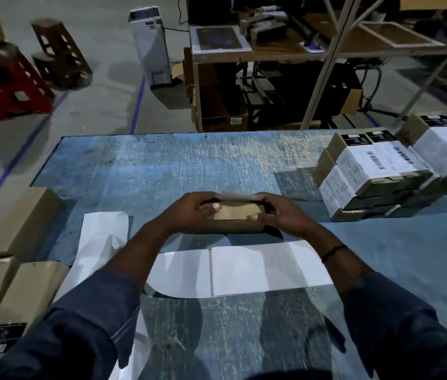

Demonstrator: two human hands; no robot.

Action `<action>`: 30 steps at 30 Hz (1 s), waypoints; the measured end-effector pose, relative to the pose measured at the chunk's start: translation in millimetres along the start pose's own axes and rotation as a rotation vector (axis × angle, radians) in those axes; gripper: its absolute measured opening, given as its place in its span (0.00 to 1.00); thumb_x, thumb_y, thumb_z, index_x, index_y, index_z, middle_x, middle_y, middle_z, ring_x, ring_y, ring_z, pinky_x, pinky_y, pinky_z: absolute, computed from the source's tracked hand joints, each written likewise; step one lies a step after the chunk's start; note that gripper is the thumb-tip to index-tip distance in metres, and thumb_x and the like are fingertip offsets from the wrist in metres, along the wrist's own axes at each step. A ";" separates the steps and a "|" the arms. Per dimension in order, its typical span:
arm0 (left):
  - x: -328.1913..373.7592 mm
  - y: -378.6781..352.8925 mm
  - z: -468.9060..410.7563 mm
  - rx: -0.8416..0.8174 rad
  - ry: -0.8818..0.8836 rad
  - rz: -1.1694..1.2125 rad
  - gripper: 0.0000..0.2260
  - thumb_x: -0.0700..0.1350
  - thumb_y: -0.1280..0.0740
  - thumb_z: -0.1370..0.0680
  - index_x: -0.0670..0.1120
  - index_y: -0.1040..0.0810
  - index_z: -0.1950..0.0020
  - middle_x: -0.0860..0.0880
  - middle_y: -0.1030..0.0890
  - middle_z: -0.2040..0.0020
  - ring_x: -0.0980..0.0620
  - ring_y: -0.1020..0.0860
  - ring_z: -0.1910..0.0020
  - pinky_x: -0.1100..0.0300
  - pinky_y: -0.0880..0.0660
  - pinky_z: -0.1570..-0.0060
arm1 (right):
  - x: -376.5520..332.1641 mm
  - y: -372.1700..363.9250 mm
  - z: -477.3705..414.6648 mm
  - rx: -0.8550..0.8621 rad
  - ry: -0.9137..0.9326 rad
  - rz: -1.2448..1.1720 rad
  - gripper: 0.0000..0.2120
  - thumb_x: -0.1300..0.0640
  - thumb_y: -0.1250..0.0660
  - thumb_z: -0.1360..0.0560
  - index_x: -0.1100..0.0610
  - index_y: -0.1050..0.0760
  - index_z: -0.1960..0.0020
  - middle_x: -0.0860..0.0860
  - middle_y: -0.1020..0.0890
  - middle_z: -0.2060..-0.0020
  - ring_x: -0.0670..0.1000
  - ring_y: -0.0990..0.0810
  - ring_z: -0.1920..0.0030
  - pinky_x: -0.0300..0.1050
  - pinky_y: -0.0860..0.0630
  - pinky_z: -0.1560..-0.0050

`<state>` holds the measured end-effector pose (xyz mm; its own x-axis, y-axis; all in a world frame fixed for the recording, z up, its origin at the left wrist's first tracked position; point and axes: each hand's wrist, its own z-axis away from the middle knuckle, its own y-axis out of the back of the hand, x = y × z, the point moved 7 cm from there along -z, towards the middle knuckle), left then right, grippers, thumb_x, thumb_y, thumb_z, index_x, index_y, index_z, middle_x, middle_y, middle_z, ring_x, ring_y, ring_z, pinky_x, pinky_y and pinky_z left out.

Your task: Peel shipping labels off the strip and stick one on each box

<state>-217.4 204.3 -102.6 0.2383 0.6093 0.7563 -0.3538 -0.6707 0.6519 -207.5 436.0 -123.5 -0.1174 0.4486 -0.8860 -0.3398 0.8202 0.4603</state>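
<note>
A small brown cardboard box (233, 215) lies in the middle of the blue table (162, 165). My left hand (189, 209) grips its left end and my right hand (280, 215) grips its right end, thumbs on top. A blurred pale edge shows along the box's far side between my fingers; I cannot tell what it is. The white label strip (244, 270) lies flat just in front of the box and curls away to the left (101, 237).
A stack of labelled boxes (381, 171) stands at the right of the table. Several unlabelled brown boxes (19, 270) lie at the left edge. Beyond the table are a wooden workbench (271, 50), stools (16, 80) and a white machine (151, 45).
</note>
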 end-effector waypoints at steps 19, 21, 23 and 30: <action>0.4 -13.5 8.1 0.010 -0.128 0.245 0.28 0.45 0.17 0.31 0.52 0.18 0.32 0.58 0.18 0.35 0.61 0.20 0.38 0.65 0.23 0.41 | -3.3 1.8 4.0 -0.122 0.025 -0.151 0.25 0.64 0.25 0.25 0.57 0.23 0.29 0.48 0.20 0.33 0.44 0.22 0.33 0.36 0.26 0.36; 1.1 -14.9 9.8 0.017 -0.130 0.258 0.26 0.45 0.17 0.30 0.52 0.17 0.33 0.59 0.19 0.35 0.61 0.21 0.37 0.64 0.22 0.43 | -4.6 3.5 3.2 -0.119 0.051 -0.092 0.25 0.63 0.24 0.25 0.55 0.23 0.30 0.47 0.20 0.33 0.41 0.23 0.33 0.35 0.28 0.35; 0.9 -15.2 10.4 0.023 -0.138 0.258 0.24 0.45 0.18 0.29 0.52 0.17 0.34 0.59 0.19 0.34 0.62 0.22 0.37 0.63 0.22 0.42 | -4.9 4.2 2.4 -0.117 0.084 -0.020 0.24 0.61 0.24 0.26 0.53 0.22 0.31 0.45 0.21 0.33 0.40 0.25 0.31 0.36 0.29 0.32; -4.4 -20.8 9.0 0.049 -0.202 0.223 0.21 0.46 0.20 0.27 0.50 0.16 0.35 0.57 0.20 0.33 0.57 0.21 0.35 0.52 0.21 0.38 | -6.9 1.7 14.4 0.003 0.305 0.252 0.19 0.53 0.28 0.22 0.50 0.20 0.32 0.47 0.26 0.27 0.45 0.27 0.27 0.49 0.28 0.28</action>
<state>-202.9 211.8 -118.9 0.3363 0.3518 0.8736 -0.3744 -0.8012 0.4668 -193.9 439.4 -115.8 -0.4690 0.5106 -0.7207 -0.2617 0.6990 0.6655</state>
